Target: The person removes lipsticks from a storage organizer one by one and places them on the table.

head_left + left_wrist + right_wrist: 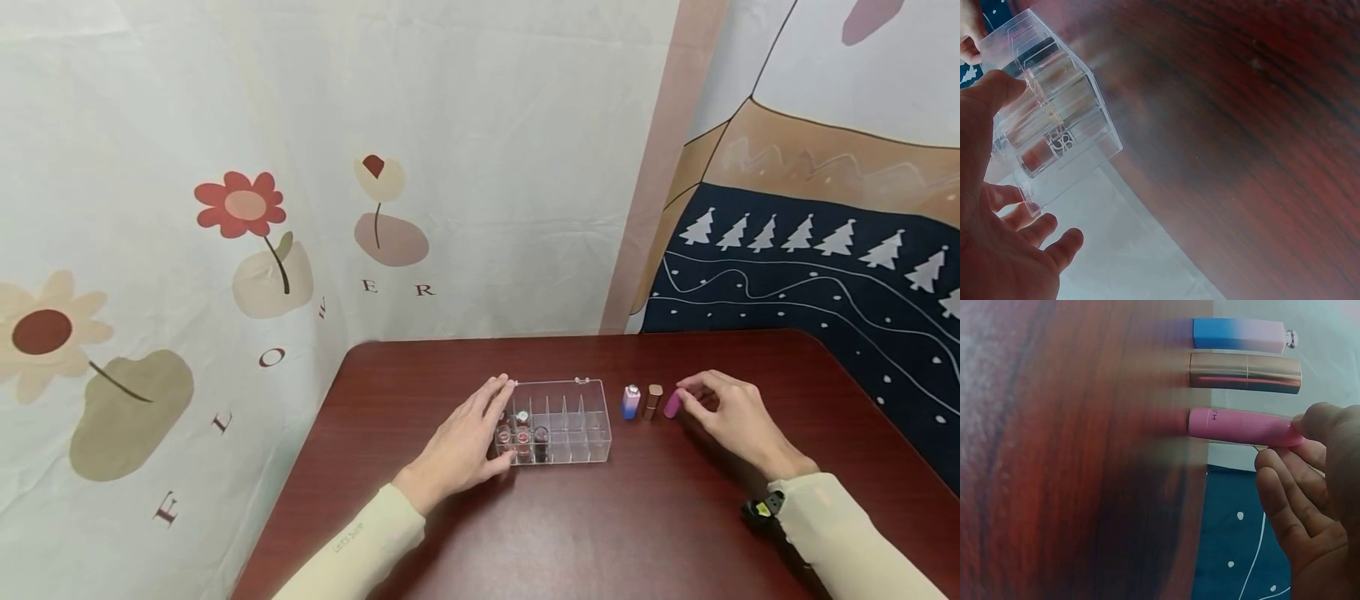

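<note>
On the table stands a clear lipstick organizer (587,446) with small compartments; several lipstick tubes (1047,155) fill its left end. My left hand (463,442) holds that end, thumb at the front and fingers toward the back corner. Off to the right, my right hand (738,417) pinches the top of a pink lipstick (1235,426) between thumb and fingertips. The pink tube tilts slightly in the head view, its base close to the tabletop. Beside it stand a gold-brown lipstick (1222,372) and a blue-to-pink lipstick (1235,334), both upright.
The dark red wooden table (600,533) meets a pale flower-print cloth (487,167) behind and to the left. A navy cloth with white trees (795,267) hangs at the right. A black strap device (763,508) sits at the right wrist.
</note>
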Demonstrator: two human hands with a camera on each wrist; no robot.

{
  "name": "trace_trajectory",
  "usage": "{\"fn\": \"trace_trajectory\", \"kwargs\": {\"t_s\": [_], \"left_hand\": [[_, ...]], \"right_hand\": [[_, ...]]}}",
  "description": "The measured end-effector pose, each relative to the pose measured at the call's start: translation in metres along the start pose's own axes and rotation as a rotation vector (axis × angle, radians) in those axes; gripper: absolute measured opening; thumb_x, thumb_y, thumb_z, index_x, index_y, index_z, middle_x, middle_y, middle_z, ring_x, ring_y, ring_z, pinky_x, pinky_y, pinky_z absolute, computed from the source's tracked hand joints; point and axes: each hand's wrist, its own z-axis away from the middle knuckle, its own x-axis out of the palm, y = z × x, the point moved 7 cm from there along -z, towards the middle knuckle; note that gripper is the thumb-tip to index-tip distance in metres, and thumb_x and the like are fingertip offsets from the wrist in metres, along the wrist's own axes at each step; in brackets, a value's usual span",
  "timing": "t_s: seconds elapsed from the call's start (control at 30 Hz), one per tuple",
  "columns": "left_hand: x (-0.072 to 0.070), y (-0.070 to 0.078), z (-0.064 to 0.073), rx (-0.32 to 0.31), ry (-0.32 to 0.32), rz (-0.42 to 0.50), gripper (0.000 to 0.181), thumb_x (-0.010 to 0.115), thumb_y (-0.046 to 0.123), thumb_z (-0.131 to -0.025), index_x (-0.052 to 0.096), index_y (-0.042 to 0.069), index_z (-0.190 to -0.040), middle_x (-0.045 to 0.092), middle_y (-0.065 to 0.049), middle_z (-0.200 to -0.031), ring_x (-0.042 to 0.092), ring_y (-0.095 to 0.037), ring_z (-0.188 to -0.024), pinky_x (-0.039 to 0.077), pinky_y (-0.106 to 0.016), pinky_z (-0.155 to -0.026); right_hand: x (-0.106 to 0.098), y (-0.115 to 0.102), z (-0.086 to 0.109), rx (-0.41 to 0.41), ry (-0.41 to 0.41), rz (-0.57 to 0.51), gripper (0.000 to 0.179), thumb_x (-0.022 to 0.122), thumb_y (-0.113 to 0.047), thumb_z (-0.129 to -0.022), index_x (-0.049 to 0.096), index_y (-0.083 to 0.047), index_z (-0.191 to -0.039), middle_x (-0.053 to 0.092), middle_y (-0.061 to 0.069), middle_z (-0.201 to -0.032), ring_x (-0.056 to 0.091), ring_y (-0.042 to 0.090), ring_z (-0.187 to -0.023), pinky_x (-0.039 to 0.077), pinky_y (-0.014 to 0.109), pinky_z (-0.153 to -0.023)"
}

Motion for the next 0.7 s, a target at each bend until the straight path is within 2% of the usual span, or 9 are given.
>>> {"fn": "trace_trajectory", "kwargs": {"t_s": [0.23,0.7], "left_hand": [[-0.0001,0.0002,-0.0002,0.006,0.012,-0.004,0.109,0.091,0.042,-0.099,0.033,0.000,-0.181,0.040,-0.021,-0.186,0.044,-0.039,-0.174,0.045,-0.054,-0.140],[0.0000,0.0008,-0.0005,-0.001,0.011,-0.012,0.111,0.091,0.043,-0.099,0.031,0.003,-0.182,0.040,-0.019,-0.186,0.045,-0.036,-0.173,0.046,-0.053,-0.139]], "right_hand": [[0.0024,-0.0039,-0.0002,-0.013,-0.019,-0.025,0.017,0.091,-0.011,-0.101,0.085,-0.008,-0.117,0.082,0.004,-0.104,0.068,0.002,-0.082,0.058,0.010,-0.074],[0.0046,-0.0075,0.0003,-0.040,-0.018,-0.018,0.015,0.090,-0.012,-0.102,0.086,-0.010,-0.116,0.084,0.004,-0.107,0.070,-0.001,-0.084,0.060,0.011,-0.077]]}}
